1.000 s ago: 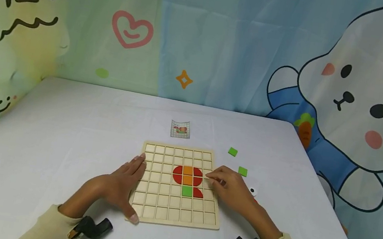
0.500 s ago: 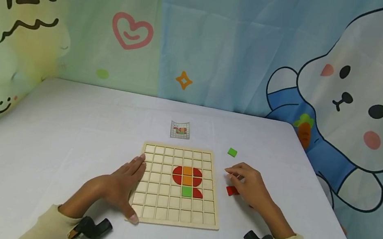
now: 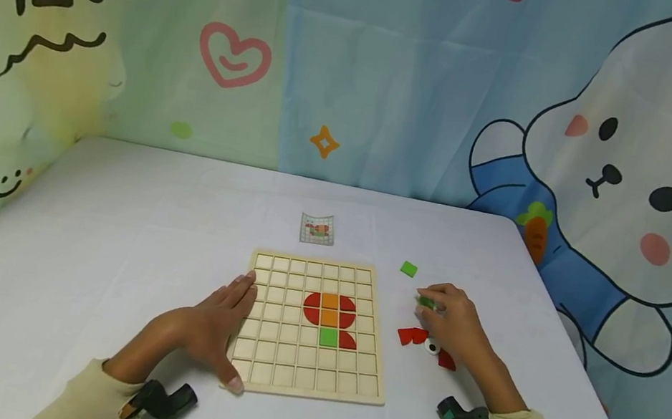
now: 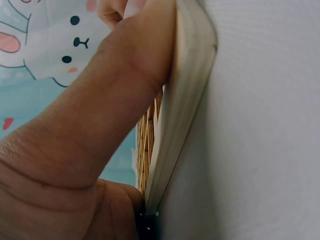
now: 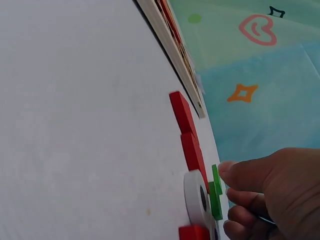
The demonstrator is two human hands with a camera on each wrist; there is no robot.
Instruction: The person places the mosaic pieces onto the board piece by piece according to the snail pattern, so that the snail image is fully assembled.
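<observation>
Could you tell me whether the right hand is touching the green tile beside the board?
Touching. The right wrist view shows the right hand with fingertips on the green tile; the head view shows it pinched too.

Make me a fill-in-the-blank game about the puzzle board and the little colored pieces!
1. The right hand pinches a small ____ tile.
2. The left hand rests on the ____ edge of the wooden grid board.
3. The two squares in the middle of the red shape on the board are ____.
4. The loose red pieces lie on the table to the ____ of the board.

Missing words: green; left; orange; right
</observation>
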